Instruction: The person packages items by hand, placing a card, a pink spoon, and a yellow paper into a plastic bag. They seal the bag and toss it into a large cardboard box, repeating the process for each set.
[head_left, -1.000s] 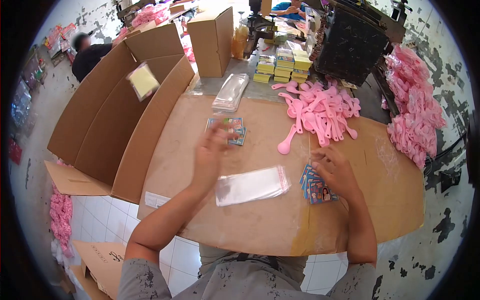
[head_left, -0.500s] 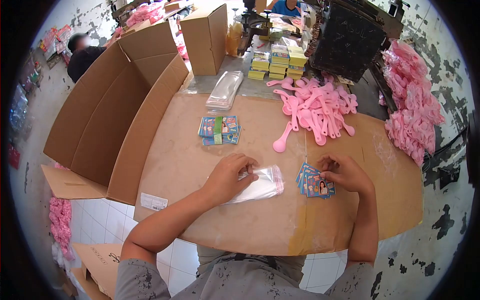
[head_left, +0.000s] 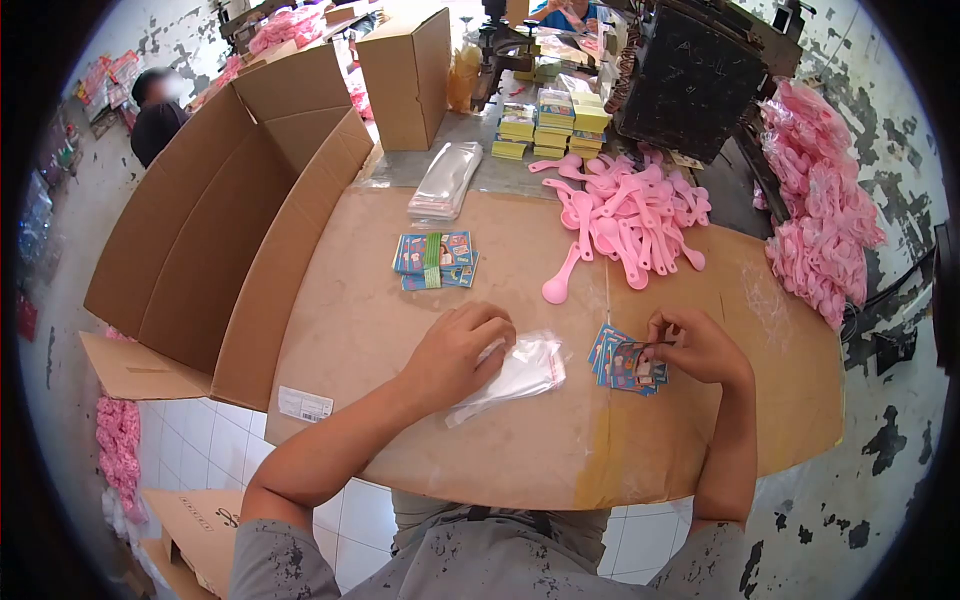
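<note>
My left hand [head_left: 462, 350] rests at a small stack of clear plastic bags [head_left: 525, 368], its fingers curled closed at the bags' left part. The bags have a pinkish strip at the right end. On the right, my right hand [head_left: 700, 345] pinches the upper edge of a card [head_left: 640, 358], tilted up from a fanned pile of blue picture cards [head_left: 605, 355]. Farther back lies a bundle of similar cards [head_left: 435, 260] with a green band round it. Behind the right hand is a heap of pink plastic spoons [head_left: 635, 215].
A large open cardboard box [head_left: 200, 230] stands at the left. Another stack of clear bags [head_left: 445, 180] lies at the back, near stacked cards [head_left: 553, 120] and a dark machine [head_left: 690, 80]. Bagged pink spoons [head_left: 815, 200] hang at the right. Other people are at the back.
The top card has been lifted and tilted by my right hand. My left hand has curled further at the bags, and the top bag has shifted slightly.
</note>
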